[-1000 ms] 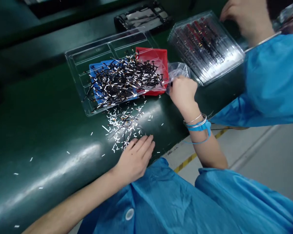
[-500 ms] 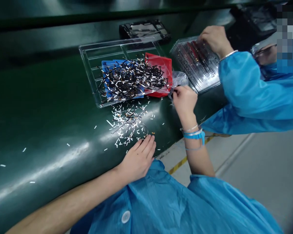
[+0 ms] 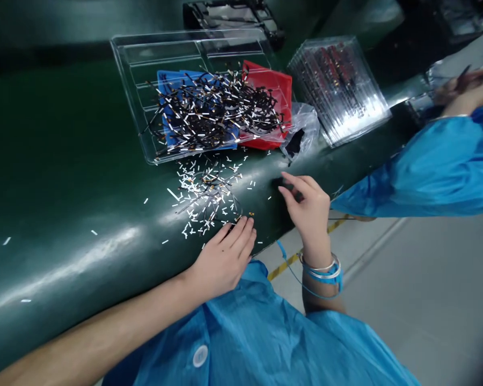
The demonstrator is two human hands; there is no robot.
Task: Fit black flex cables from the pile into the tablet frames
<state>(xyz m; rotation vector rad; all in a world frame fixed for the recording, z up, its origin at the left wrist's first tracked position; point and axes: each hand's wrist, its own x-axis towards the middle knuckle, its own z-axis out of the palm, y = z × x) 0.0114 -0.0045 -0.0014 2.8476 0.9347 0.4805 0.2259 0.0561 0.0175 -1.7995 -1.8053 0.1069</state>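
Person's bare left hand and right hand: two altogether
Clear plastic compartment tray: one
Angular red plastic bin: one
Crumpled clear plastic bag: one
Stacked clear plastic trays: several, exact number unclear
Thin black white-tipped strips: dozens, too tangled to count
Small loose white slips: dozens
Round white button: one

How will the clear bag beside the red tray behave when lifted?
The bag looks thin and crinkled, so it's likely floppy. Its shiny film may slip. The dark contents bunch at one end, so it might hang unevenly.
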